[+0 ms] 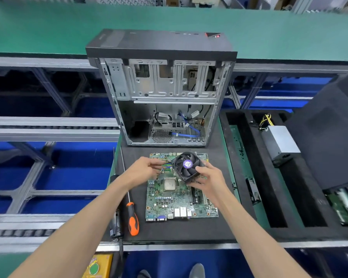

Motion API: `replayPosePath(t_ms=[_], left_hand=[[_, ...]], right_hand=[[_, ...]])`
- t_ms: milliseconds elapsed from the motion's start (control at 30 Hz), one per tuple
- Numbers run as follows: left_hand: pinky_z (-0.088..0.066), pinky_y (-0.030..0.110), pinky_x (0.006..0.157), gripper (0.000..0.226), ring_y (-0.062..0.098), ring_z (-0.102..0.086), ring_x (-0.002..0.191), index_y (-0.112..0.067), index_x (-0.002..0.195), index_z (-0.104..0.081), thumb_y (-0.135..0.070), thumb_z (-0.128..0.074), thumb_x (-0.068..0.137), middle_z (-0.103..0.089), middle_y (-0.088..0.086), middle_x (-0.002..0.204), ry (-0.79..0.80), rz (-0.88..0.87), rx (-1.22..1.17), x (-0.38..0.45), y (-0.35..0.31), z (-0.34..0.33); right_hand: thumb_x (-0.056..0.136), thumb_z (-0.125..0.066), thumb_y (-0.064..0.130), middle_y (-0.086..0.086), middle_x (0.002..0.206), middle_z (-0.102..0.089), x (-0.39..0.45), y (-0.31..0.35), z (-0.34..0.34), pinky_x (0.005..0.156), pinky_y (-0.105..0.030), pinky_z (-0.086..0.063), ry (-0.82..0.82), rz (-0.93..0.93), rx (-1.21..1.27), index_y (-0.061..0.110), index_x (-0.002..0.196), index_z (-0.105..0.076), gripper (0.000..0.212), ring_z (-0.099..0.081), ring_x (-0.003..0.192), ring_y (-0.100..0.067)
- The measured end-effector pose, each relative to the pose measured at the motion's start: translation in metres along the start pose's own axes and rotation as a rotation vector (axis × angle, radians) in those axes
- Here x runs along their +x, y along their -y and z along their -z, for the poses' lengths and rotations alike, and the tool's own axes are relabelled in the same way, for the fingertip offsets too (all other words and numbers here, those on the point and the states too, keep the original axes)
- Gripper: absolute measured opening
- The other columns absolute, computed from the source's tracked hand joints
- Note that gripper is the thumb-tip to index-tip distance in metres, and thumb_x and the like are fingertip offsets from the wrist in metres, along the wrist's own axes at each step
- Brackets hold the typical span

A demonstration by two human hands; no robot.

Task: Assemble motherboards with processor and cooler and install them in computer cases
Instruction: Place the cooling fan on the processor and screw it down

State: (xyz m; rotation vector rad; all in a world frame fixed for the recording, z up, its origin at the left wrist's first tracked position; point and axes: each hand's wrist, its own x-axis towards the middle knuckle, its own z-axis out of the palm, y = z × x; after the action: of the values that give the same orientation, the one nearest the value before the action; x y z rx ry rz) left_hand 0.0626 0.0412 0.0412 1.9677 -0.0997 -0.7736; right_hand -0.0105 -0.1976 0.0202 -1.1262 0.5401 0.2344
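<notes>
A green motherboard lies flat on the black mat in front of me, with the silver processor seated in its socket and uncovered. A black cooler with a purple-labelled fan hangs tilted just above the board's far right part. My right hand grips the cooler from its right and lower side. My left hand reaches in from the left, its fingertips at the cooler's left edge; whether they pinch it is unclear. Behind the board lies an open computer case, its inside bare except for cables.
An orange-handled screwdriver and a second long black tool lie left of the board on the mat. A black foam tray at right holds a power supply. Conveyor rails run along the left.
</notes>
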Motion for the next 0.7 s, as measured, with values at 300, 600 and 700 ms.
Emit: replayPosePath(t_ms=[300, 600, 700], left_hand=[[-0.056, 0.023, 0.077, 0.027, 0.018, -0.072, 0.091, -0.009, 0.099, -0.078, 0.001, -0.053, 0.1, -0.077, 0.009, 0.096, -0.081, 0.071, -0.315, -0.013, 0.043, 0.015], [-0.055, 0.025, 0.079, 0.02, 0.014, -0.067, 0.074, -0.017, 0.088, -0.08, -0.002, -0.068, 0.092, -0.075, 0.006, 0.078, -0.316, -0.041, -0.267, -0.014, 0.054, 0.016], [-0.057, 0.017, 0.073, 0.015, 0.007, -0.069, 0.066, -0.015, 0.088, -0.077, -0.008, -0.066, 0.095, -0.074, 0.0, 0.071, -0.505, -0.077, -0.017, -0.01, 0.053, 0.018]], right_hand=[[0.093, -0.063, 0.002, -0.019, 0.103, -0.074, 0.0, -0.007, -0.022, 0.086, -0.056, -0.059, -0.077, 0.005, 0.07, 0.008, 0.113, -0.064, 0.021, -0.072, 0.09, -0.037], [0.092, -0.067, 0.002, -0.014, 0.099, -0.077, 0.001, -0.006, -0.033, 0.072, -0.043, -0.061, -0.104, 0.028, 0.062, 0.008, 0.112, -0.066, 0.021, -0.076, 0.086, -0.033], [0.091, -0.069, 0.005, -0.018, 0.108, -0.075, 0.0, -0.006, -0.04, 0.076, -0.044, -0.062, -0.086, 0.05, 0.022, 0.007, 0.114, -0.066, 0.023, -0.074, 0.093, -0.035]])
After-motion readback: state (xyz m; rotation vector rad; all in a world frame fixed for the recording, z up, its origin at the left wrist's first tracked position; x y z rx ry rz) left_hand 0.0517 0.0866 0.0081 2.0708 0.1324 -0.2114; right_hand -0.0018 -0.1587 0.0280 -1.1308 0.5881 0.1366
